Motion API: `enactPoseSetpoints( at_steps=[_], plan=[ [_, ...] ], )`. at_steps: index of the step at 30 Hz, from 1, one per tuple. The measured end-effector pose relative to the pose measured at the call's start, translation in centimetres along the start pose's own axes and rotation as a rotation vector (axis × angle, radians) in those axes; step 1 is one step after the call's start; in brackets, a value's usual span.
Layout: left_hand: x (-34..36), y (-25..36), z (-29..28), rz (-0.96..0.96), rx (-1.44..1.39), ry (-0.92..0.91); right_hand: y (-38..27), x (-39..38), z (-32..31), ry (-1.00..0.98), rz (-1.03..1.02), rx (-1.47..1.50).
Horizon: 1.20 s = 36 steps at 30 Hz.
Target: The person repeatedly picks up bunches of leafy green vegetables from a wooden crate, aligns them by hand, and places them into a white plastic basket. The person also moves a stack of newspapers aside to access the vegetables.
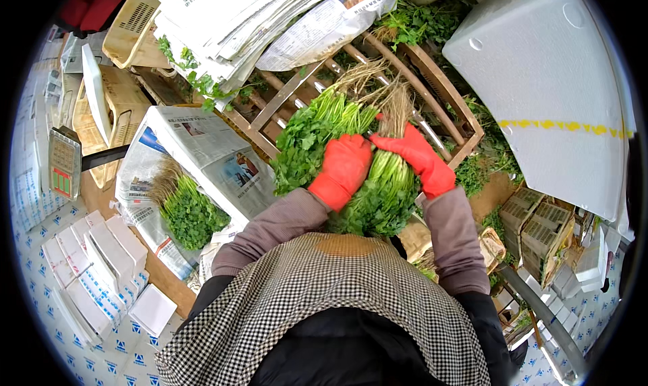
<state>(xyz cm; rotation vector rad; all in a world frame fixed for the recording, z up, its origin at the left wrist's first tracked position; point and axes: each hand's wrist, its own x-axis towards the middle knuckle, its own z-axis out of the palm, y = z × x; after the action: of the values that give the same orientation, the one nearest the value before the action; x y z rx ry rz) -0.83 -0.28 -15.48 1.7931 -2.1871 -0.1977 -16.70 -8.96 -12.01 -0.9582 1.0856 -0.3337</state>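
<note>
Light was bright, even daylight | shadows soft | white foam lid [540, 82] glared slightly | focus sharp | edges bent hard, corners black.

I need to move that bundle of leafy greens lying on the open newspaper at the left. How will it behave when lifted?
The bundle of greens would probably flop: thin stems, leafy end fanned wide. It looks light for its bulk. No tie is visible, so stems may slip apart unless gripped near the pale roots. The newspaper under it would likely slide or lift along.
</note>
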Motion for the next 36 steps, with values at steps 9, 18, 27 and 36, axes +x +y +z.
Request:
enactPoseSetpoints(
  at_steps=[9,18,27,36],
  plan=[
    [3.3,-6.8,-4.4,-0.099,-0.203,0.215,-3.7,-2.0,-1.9,0.128,0.056,-0.280],
    [2.1,-8.3,1.7,-0.290,-0.130,-0.036,-3.5,7.1,-1.1,0.193,0.117,-0.448],
    [3.1,-6.1,-2.4,-0.088,-0.236,0.264,-4.5,5.1,0.8,0.154,-0.002,-0.064],
    [3.7,-5.9,-0.8,-0.221,-0.916,-0.021,-6.5,2.0,0.3,-0.021,-0.033,0.037]
  ],
)
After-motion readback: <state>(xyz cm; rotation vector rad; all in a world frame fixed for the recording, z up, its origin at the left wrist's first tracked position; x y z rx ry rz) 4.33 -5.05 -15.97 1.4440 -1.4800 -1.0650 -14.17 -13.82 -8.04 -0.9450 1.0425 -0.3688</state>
